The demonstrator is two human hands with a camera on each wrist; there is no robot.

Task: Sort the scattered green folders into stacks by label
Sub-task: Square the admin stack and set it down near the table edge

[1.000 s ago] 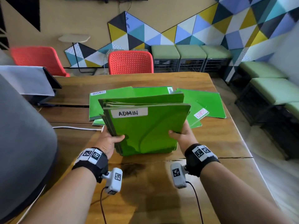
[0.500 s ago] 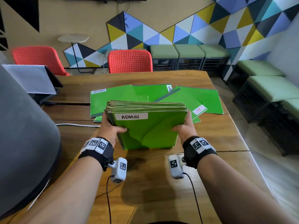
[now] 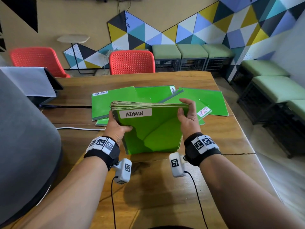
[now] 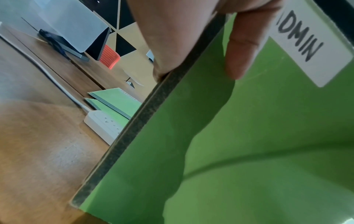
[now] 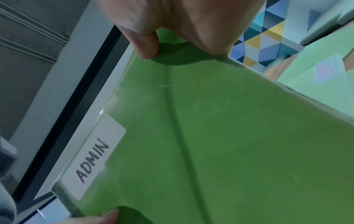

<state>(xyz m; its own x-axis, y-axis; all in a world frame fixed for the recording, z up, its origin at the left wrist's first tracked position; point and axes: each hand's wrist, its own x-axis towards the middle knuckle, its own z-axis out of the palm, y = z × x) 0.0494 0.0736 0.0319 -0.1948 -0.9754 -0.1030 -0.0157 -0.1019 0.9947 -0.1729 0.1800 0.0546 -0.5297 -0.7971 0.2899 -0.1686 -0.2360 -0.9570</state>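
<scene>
From the head view, the left hand (image 3: 118, 128) and right hand (image 3: 187, 116) clamp opposite sides of the ADMIN stack (image 3: 151, 128), which stands on its lower edge on the table (image 3: 148, 187), likely to square its edges. SECURITY folders (image 3: 113, 104) lie scattered behind.

At the left wrist, 1 thumb (image 4: 241, 50) presses the front cover beside the ADMIN label (image 4: 306, 44); a power strip (image 4: 103, 125) sits near.

At the right wrist, the thumb (image 5: 145, 44) pinches the stack's edge; the fingers behind are probably curled round it.
</scene>
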